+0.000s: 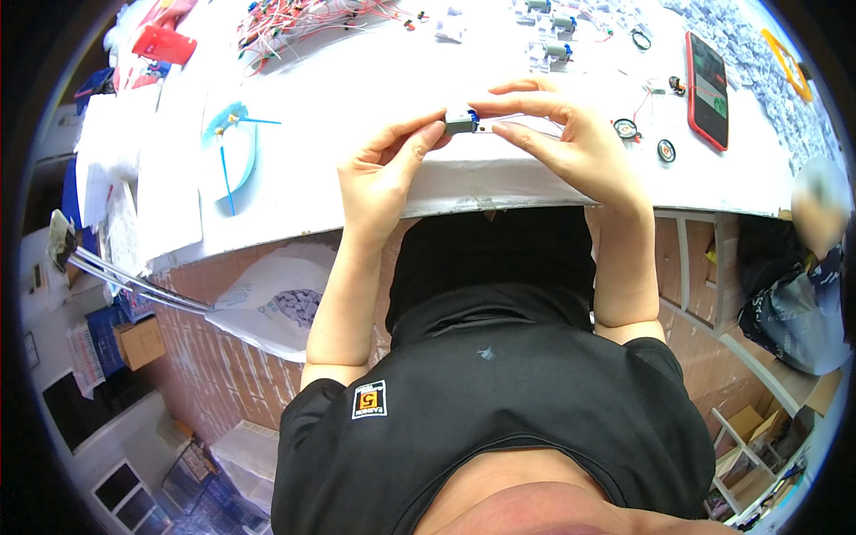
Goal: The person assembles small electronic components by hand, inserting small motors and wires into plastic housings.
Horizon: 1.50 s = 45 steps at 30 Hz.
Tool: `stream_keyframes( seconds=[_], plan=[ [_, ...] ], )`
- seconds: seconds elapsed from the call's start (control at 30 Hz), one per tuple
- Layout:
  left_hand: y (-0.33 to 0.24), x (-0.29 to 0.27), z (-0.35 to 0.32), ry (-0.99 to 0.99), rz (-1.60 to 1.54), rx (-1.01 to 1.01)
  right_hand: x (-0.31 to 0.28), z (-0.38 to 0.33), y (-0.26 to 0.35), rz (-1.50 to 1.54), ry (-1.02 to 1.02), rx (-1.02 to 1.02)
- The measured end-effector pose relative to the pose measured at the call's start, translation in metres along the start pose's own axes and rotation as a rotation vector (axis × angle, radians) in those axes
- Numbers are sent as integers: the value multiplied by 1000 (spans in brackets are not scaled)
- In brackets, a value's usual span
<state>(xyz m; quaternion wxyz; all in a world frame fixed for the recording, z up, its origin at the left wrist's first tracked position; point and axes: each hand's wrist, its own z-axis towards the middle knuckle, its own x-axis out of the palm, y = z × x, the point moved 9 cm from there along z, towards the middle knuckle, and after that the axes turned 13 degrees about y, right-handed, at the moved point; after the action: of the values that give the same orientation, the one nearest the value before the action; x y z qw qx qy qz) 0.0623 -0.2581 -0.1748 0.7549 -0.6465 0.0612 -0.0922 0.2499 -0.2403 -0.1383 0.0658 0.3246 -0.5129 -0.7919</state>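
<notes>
A small grey motor [461,122] with a blue end is pinched between both hands above the front edge of the white table [357,89]. My left hand [383,169] grips its left end with thumb and forefinger. Fingertips of my right hand [571,134] meet at the motor's right end, where a thin wire seems to run off to the right. Both forearms come up from the lower edge, on either side of my black shirt.
A red-cased phone [708,87] lies right of my right hand, with small round black parts [666,150] near it. More small motors [557,49] and a tangle of red and white wires [294,22] lie farther back. A pale blue fan-shaped piece [230,147] sits at left. Another person [816,267] is at the right edge.
</notes>
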Motion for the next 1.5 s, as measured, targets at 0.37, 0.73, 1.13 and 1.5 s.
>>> stream_keyframes(
  seconds=[0.37, 0.73, 1.13, 1.5],
  plan=[
    [-10, 16, 17, 178, 38, -46, -8, -14, 18, -139, -177, -3],
    [-31, 25, 128, 162, 1217, 297, -42, -41, 28, -328, -530, 9],
    [-27, -26, 39, 189, 974, 125, -141, -83, 27, -265, -1004, -8],
    [-19, -21, -3, 250, 623, 118, -10, -10, 15, -96, -509, -47]
  ],
)
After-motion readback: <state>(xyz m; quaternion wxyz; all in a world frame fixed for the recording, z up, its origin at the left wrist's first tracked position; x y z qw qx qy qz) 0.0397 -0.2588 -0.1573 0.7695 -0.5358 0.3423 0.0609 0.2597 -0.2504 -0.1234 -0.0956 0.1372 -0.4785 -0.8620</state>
